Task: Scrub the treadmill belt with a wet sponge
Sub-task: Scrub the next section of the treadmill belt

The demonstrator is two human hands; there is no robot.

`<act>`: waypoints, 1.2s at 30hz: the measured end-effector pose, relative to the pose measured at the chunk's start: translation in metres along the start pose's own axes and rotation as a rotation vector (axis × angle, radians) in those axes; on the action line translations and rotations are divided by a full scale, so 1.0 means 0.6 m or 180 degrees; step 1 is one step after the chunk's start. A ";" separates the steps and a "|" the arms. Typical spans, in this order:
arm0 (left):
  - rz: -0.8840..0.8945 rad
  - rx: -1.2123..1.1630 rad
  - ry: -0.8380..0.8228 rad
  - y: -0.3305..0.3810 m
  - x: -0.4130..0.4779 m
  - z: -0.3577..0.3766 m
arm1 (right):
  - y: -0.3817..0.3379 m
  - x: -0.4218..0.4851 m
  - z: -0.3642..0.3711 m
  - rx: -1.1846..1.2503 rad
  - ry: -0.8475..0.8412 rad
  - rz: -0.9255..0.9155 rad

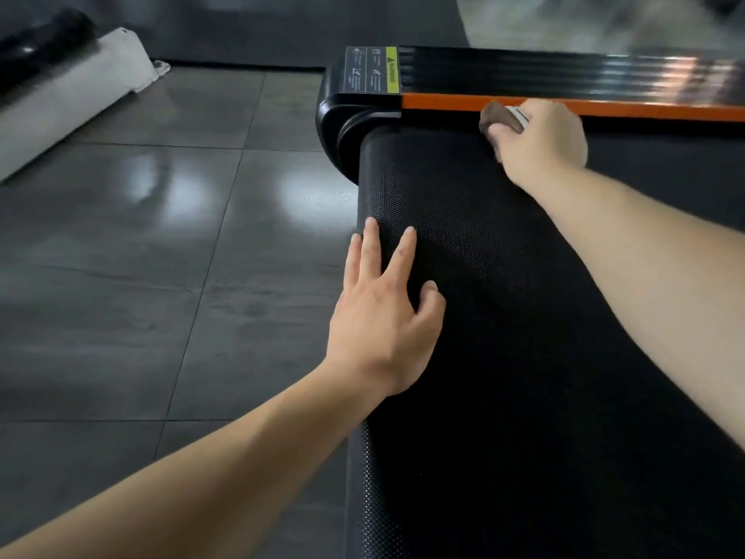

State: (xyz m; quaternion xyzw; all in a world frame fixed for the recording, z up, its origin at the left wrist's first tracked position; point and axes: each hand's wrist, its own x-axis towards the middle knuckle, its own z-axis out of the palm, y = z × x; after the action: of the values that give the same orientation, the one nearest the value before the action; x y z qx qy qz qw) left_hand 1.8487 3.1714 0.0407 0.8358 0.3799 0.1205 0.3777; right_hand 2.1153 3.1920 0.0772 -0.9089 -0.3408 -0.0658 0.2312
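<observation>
Two bare hands are on the belt (pixel 524 316). The nearer one, the left hand (pixel 383 316), lies flat on the belt's rounded end, its fingers (pixel 371 244) straight and spread, holding nothing, only pressing on the dimpled black surface. At the belt's far edge the right hand (pixel 540 139) has its fingers curled round a brown sponge (pixel 498 119) with a pale backing. The sponge sits on the belt, tight against the orange strip (pixel 443 102) along that edge. Beyond the strip runs the glossy black side rail (pixel 564 70), with a warning label (pixel 373 69) near the belt's corner. Off the belt's end is shiny grey tiled floor (pixel 141 236).

From where I stand, the likeliest slip is the sponge riding up onto the strip, so the belt's very edge gets missed. A hard stroke could also drag the belt round under the flat hand, which rests on it rather than gripping. Whether the sponge is wet I cannot tell. If it is soaked, water may run into the seam beside the strip or drip onto those slick tiles.
</observation>
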 end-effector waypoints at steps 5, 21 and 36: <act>-0.0021 0.0001 -0.0007 -0.001 0.001 0.000 | -0.006 -0.083 -0.006 0.0059 -0.0423 -0.1039; -0.0035 0.0016 0.0016 -0.003 0.003 0.000 | 0.015 -0.096 -0.023 0.0082 -0.0058 -0.0171; -0.0055 0.0007 0.0024 0.000 0.001 -0.004 | 0.021 -0.192 -0.051 0.0044 -0.0492 -0.1027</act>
State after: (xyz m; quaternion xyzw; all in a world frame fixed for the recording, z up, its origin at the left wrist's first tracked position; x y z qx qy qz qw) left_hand 1.8480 3.1728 0.0422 0.8324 0.3886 0.1201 0.3764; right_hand 2.0371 3.1015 0.0676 -0.8432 -0.4993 -0.0297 0.1970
